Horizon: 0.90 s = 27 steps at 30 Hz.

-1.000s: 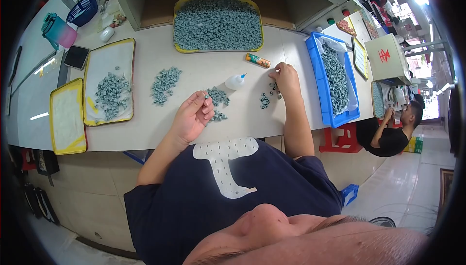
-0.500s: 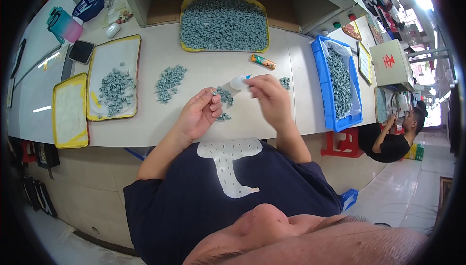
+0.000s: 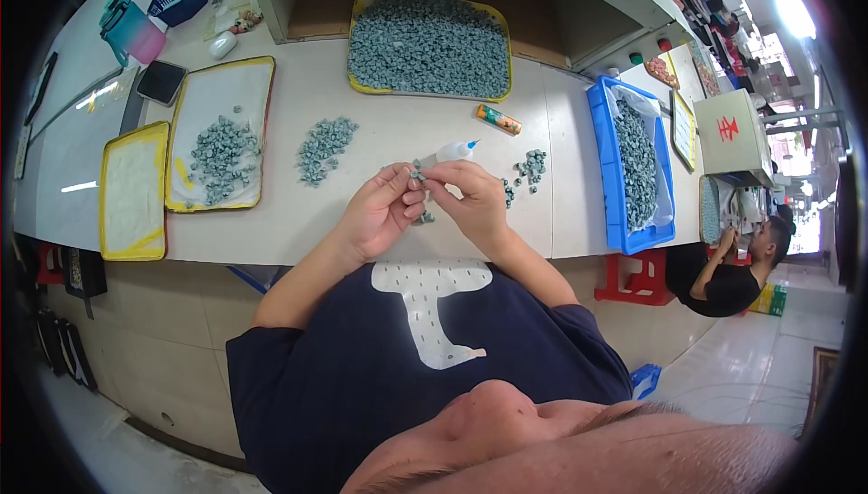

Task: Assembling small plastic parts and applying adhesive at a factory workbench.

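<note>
My left hand (image 3: 375,211) is closed, its thumb and fingertips pinching a small grey-green piece (image 3: 417,174). From the other side, the closed fingertips of my right hand (image 3: 477,207) grip the same piece, so both hands meet over the table. Just beyond the right hand is a small white squeeze bottle (image 3: 450,151) with a blue tip, lying on the tabletop and partly hidden by that hand. Loose grey-green pieces lie around: a pile (image 3: 325,152) to the left, a smaller cluster (image 3: 532,170) to the right, and a few under my hands.
A yellow-rimmed tray (image 3: 430,94) full of pieces stands at the back, near an orange-green cylinder (image 3: 499,120). On the left are a tray of pieces (image 3: 210,87), a shallower tray (image 3: 134,191), a phone (image 3: 162,83) and a drinking bottle (image 3: 136,31). A blue crate (image 3: 617,214) stands right.
My right hand has let go of the white bottle, which now lies on the table. It has moved left to the small piece in my left hand.
</note>
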### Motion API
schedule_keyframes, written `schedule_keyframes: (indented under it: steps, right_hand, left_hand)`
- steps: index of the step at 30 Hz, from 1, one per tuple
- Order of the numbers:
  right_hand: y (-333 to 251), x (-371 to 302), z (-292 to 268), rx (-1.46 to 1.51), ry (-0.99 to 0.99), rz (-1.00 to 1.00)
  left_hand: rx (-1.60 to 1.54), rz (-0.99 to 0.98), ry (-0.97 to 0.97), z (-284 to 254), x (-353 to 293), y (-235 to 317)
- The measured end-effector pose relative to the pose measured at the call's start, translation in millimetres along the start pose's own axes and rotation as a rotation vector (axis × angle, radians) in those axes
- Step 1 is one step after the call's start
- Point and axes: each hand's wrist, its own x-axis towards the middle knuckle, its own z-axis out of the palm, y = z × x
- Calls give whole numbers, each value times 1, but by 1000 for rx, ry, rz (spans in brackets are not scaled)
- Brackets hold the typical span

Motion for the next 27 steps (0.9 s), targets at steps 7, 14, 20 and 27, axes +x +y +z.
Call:
schedule_keyframes:
  steps: [7, 14, 20, 27]
  right_hand:
    - [0, 0, -1, -133, 7, -47]
    - [0, 3, 9, -179, 153, -242]
    - [5, 5, 13, -208, 103, -385]
    - [4, 8, 18, -222, 62, -473]
  left_hand:
    - [66, 21, 56, 3, -2, 1]
    - [67, 57, 21, 1, -3, 2]
    - [76, 89, 53, -3, -3, 3]
    - [190, 228, 35, -8, -6, 3]
